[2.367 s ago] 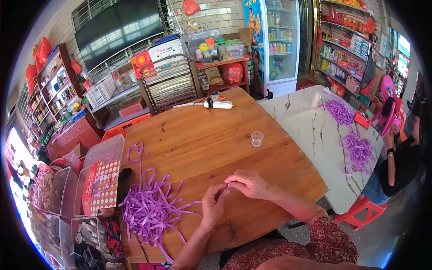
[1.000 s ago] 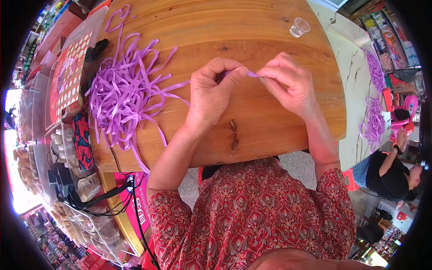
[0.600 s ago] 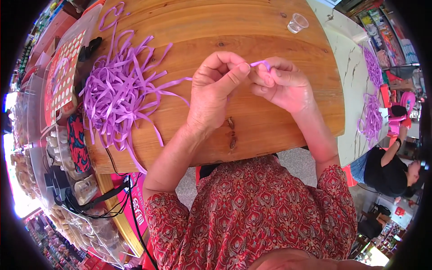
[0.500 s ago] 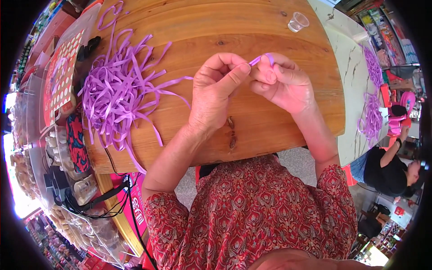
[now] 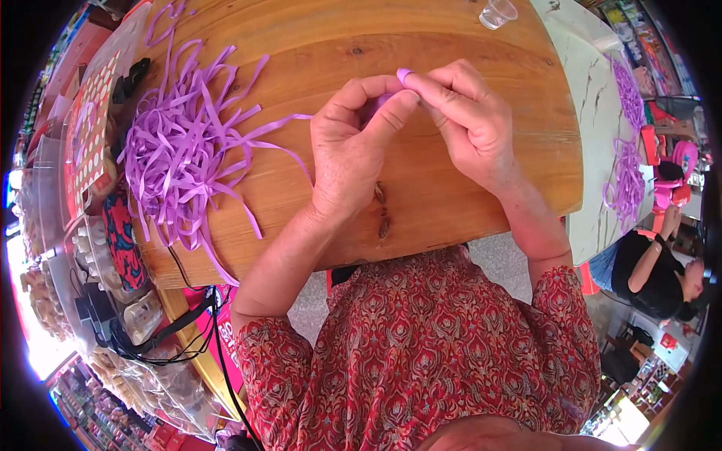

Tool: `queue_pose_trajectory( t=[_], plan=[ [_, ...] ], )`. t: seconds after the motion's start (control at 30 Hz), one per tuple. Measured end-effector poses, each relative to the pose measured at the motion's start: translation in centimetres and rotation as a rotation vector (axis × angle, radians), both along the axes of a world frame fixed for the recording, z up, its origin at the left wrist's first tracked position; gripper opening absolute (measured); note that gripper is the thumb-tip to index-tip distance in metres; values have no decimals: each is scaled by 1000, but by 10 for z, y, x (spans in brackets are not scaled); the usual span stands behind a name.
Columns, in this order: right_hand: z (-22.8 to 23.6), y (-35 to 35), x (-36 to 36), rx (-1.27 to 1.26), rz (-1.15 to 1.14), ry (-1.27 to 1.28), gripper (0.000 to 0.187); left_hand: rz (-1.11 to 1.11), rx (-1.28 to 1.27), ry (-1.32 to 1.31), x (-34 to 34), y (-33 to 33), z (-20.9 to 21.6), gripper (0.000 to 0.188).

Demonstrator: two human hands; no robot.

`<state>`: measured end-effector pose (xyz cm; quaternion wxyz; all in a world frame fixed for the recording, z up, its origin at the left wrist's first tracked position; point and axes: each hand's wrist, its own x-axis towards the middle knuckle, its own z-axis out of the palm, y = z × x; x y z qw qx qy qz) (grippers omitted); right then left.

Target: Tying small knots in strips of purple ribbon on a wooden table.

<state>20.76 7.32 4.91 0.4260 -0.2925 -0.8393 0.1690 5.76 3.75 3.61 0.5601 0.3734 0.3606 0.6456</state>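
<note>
Above the middle of the wooden table (image 5: 444,188), both my hands meet at the fingertips around a purple ribbon (image 5: 404,76). My left hand (image 5: 357,135) pinches it between thumb and forefinger, and a bit of purple shows behind those fingers. A short band of the ribbon wraps over a fingertip of my right hand (image 5: 474,120), whose fingers are bent and pressed together against the left thumb. Most of the held ribbon is hidden by my fingers. Left of my left hand lies a big loose heap of purple ribbons (image 5: 180,150), with several strands trailing toward my wrist.
A small clear plastic cup (image 5: 498,13) stands at the far right of the table. Beyond it, a white marbled counter (image 5: 594,143) holds more purple ribbon (image 5: 626,184). Another person (image 5: 654,274) sits at the right. Black cables (image 5: 169,349) and clear bins line the left.
My right hand has turned and come closer to my left, its fingers now folded over the join. The ribbon stretched between my hands has shortened to a small band at the fingertips.
</note>
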Motion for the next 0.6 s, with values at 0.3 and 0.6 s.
queue_pose_trajectory(
  t=[0.3,0.6],
  plan=[
    [1,-2,3,-316,53,144,26,-50,-136,-49,-1,-2,-1,11],
    [5,0,8,-745,249,362,21,-184,-170,-276,-7,-4,5,6]
  ],
)
